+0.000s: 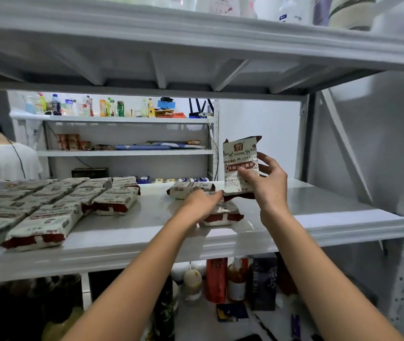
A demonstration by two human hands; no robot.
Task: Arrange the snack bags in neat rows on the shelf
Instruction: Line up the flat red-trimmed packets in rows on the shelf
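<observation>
A: Right hand [268, 180]?
B: Thumb and fingers pinch a snack bag [241, 166] above the shelf [319, 217]; long axis vertical, label facing forward.
A: Left hand [202, 203]?
B: Blurred, over a flat bag [221, 215] on the shelf; grip indeterminate.

Cream-and-maroon snack bags [45, 225] flat in rows

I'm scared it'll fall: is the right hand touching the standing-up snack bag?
Touching. Head view: the right hand pinches the upright snack bag, thumb in front, fingers behind.

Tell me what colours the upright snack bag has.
The snack bag is cream-white with dark red-brown trim; head view shows it best.
</observation>
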